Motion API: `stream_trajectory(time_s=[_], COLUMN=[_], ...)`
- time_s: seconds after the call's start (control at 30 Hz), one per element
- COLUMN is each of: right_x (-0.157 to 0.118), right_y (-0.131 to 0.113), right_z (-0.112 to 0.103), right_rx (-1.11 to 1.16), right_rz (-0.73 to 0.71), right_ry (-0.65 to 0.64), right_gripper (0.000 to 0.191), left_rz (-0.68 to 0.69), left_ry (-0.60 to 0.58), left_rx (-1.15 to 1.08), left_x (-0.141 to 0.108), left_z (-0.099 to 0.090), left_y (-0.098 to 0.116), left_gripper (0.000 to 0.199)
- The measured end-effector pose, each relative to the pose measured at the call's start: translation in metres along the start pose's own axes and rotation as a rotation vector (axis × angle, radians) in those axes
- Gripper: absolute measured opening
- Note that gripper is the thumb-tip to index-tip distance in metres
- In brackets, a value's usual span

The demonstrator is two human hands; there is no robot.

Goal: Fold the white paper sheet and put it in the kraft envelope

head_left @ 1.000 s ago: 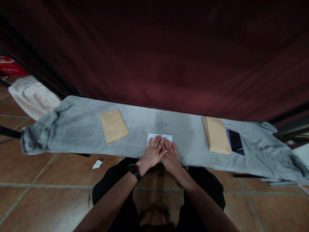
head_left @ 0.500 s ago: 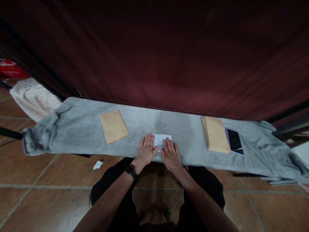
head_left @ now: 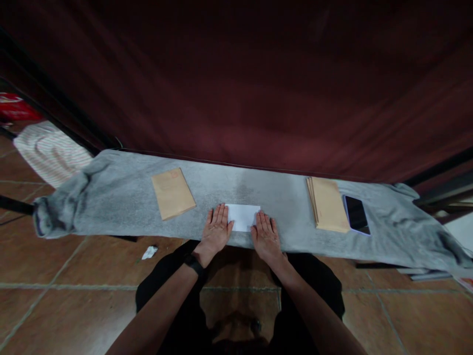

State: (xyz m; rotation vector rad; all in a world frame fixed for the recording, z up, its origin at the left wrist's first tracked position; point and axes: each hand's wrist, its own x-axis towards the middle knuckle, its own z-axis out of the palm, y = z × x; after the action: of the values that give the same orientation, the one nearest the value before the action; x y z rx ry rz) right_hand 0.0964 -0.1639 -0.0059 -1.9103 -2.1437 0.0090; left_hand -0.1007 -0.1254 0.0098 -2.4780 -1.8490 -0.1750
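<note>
A small white paper (head_left: 244, 217) lies flat on the grey cloth (head_left: 273, 197) near its front edge. My left hand (head_left: 216, 230) rests flat at the paper's left end, fingers stretched out. At the right end lies my right hand (head_left: 266, 236), also flat, its fingertips on or beside the paper's edge. Neither hand grips anything. One or more brown envelopes (head_left: 173, 194) lie to the left. On the right, several brown envelopes (head_left: 330, 204) are stacked beside a phone (head_left: 356, 214) with a dark screen.
A dark red curtain (head_left: 236, 98) hangs behind the cloth-covered surface. Striped fabric (head_left: 55, 150) and a red object (head_left: 18, 107) are at the far left. A crumpled white scrap (head_left: 150, 252) lies on the tiled floor below.
My hands have slid apart toward the paper's two ends, the left one moving left and the right one slightly right. More of the white paper shows between them.
</note>
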Motion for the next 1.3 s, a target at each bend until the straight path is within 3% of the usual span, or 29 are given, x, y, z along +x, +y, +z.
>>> stream_trajectory(time_s=[0.17, 0.37, 0.63, 0.8, 0.9, 0.97, 1.07, 1.17, 1.3], right_x=[0.016, 0.033, 0.029, 0.026, 0.024, 0.024, 0.027, 0.033, 0.039], right_y=[-0.001, -0.017, -0.012, -0.001, 0.003, 0.004, 0.005, 0.007, 0.011], right_z=[-0.004, -0.002, 0.006, 0.008, 0.009, 0.009, 0.007, 0.006, 0.004], right_rx=[0.036, 0.081, -0.003, -0.034, -0.027, -0.018, 0.003, 0.033, 0.062], right_rz=[-0.022, -0.145, -0.087, -0.077, -0.079, -0.077, -0.058, -0.034, -0.018], right_ry=[0.012, -0.108, -0.053, -0.003, -0.006, -0.019, -0.056, -0.101, -0.145], right_gripper=[0.054, 0.051, 0.053, 0.055, 0.056, 0.056, 0.057, 0.057, 0.059], left_rz=[0.1, 0.185, 0.133, 0.114, 0.01, -0.191, -0.301, -0.291, -0.222], left_ry=[0.064, 0.027, 0.005, -0.033, -0.034, -0.01, -0.084, -0.152, -0.125], left_rx=[0.018, -0.014, -0.002, -0.007, 0.003, 0.045, 0.071, 0.047, 0.032], left_x=[0.001, 0.004, 0.0, 0.0, 0.004, 0.005, 0.0, -0.01, -0.017], left_z=[-0.006, -0.006, -0.001, -0.008, -0.02, -0.03, -0.042, -0.046, -0.045], left_y=[0.003, -0.001, -0.003, -0.005, -0.029, -0.056, -0.098, -0.129, -0.151], left_gripper=[0.057, 0.053, 0.055, 0.056, 0.058, 0.061, 0.062, 0.06, 0.048])
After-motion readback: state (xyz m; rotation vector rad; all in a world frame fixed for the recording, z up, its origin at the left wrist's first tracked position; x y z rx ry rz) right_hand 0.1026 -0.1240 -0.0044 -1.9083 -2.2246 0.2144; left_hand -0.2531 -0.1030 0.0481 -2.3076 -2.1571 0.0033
